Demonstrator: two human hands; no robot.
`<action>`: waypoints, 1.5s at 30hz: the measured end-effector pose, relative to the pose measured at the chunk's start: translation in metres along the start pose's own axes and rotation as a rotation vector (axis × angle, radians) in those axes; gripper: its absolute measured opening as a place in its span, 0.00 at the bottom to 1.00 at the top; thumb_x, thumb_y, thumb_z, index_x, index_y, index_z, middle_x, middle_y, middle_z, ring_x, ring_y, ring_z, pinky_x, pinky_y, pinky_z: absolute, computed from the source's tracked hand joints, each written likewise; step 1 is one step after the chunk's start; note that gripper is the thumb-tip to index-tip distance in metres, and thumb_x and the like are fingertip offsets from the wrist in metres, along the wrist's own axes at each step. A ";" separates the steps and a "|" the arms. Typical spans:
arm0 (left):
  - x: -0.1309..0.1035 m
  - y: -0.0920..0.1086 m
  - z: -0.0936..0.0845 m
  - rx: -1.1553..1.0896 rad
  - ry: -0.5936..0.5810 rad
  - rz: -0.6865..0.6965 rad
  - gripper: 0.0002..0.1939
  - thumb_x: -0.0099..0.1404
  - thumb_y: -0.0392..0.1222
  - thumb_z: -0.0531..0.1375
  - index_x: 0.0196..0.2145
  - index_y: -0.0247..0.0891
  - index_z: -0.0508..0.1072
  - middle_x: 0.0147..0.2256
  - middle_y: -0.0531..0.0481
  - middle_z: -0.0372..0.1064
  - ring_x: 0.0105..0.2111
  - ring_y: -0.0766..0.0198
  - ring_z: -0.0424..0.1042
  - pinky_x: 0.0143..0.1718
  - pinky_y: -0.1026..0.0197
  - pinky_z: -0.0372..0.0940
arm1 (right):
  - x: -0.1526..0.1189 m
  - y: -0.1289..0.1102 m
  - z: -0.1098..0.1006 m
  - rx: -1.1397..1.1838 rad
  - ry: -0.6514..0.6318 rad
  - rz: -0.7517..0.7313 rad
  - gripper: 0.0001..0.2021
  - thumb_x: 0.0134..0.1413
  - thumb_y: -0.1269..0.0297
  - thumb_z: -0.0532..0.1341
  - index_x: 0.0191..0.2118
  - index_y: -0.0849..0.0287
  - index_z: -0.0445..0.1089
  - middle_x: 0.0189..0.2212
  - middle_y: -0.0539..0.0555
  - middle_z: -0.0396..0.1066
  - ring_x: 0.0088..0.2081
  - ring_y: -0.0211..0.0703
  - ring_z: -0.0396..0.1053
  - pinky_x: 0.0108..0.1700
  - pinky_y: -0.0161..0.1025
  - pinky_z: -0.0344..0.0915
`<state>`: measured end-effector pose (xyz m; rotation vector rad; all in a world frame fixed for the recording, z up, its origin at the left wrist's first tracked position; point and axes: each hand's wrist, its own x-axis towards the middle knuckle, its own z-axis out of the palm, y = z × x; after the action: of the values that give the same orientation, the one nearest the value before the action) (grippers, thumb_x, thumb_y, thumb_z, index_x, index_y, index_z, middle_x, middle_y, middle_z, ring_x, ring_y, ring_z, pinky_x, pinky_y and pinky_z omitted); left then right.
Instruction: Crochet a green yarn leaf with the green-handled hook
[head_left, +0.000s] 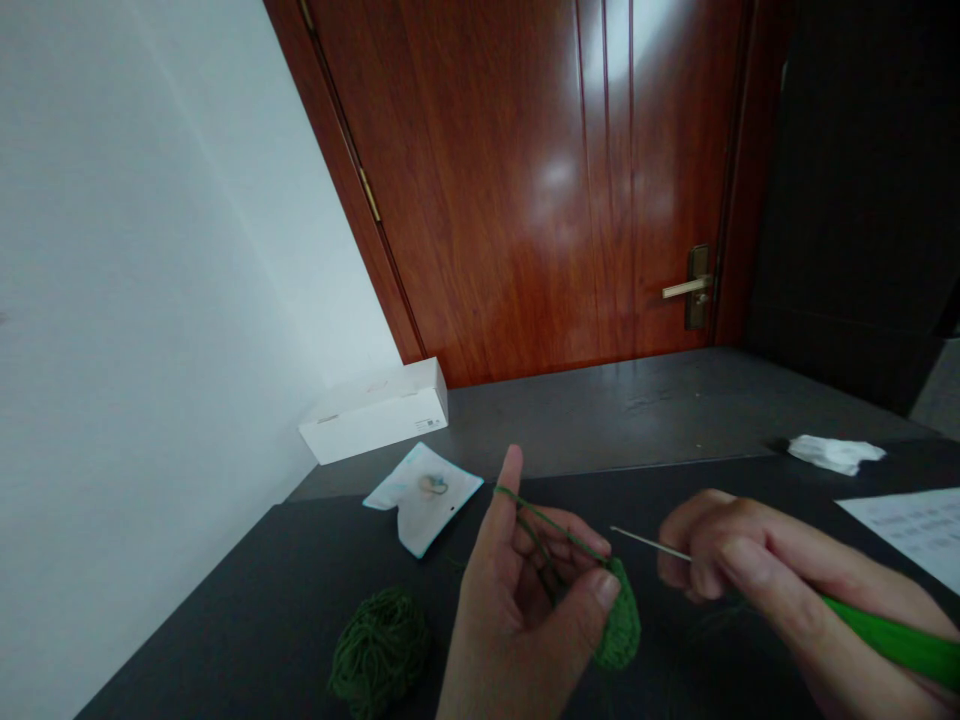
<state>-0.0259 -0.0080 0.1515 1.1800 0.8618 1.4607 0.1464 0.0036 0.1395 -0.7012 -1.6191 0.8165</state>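
Between the thumb and fingers of my left hand (pixel 529 610) is a small green crocheted piece (pixel 621 620), pinched at its upper edge. Green yarn (pixel 555 522) runs from the piece around my raised left index finger. My right hand (pixel 757 570) is closed around a crochet hook with a green handle (pixel 889 640). Its thin metal shaft (pixel 651 542) points left, and the tip is just right of the piece, apart from it. A ball of dark green yarn (pixel 381 650) lies on the dark table at the lower left of my left hand.
A white box (pixel 379 412) stands by the wall at the back left. In front of it lies a white packet (pixel 431 495) with a small item on top. To the right are a crumpled white tissue (pixel 836 453) and a printed sheet (pixel 911 530). Behind the table is a wooden door (pixel 525 200).
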 end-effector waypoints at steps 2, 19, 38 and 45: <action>0.000 -0.001 0.000 -0.010 0.005 0.002 0.44 0.55 0.33 0.66 0.64 0.44 0.49 0.33 0.52 0.72 0.31 0.68 0.69 0.33 0.65 0.64 | 0.001 0.005 -0.002 0.154 -0.001 0.080 0.17 0.66 0.58 0.50 0.27 0.52 0.68 0.25 0.47 0.68 0.30 0.39 0.67 0.32 0.31 0.64; 0.000 0.003 0.003 0.001 0.076 -0.014 0.47 0.53 0.31 0.65 0.65 0.43 0.47 0.33 0.53 0.71 0.32 0.67 0.69 0.31 0.65 0.63 | -0.002 0.013 -0.002 0.498 -0.035 0.158 0.18 0.67 0.60 0.49 0.28 0.53 0.70 0.27 0.47 0.68 0.31 0.38 0.65 0.36 0.30 0.63; 0.001 0.003 0.005 -0.022 0.100 0.004 0.51 0.51 0.29 0.66 0.65 0.43 0.42 0.34 0.53 0.71 0.27 0.71 0.68 0.28 0.68 0.65 | -0.002 0.004 0.001 0.392 -0.024 0.181 0.18 0.64 0.55 0.52 0.25 0.54 0.69 0.25 0.49 0.68 0.30 0.40 0.66 0.34 0.35 0.64; 0.001 0.004 0.007 0.069 0.133 0.032 0.50 0.52 0.28 0.65 0.65 0.44 0.43 0.34 0.53 0.70 0.28 0.70 0.68 0.29 0.66 0.65 | -0.001 -0.001 0.003 0.218 0.017 0.069 0.19 0.64 0.55 0.52 0.24 0.56 0.67 0.22 0.50 0.67 0.26 0.41 0.65 0.28 0.37 0.62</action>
<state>-0.0201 -0.0085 0.1574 1.1622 0.9952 1.5600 0.1431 0.0017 0.1397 -0.6099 -1.4701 1.0172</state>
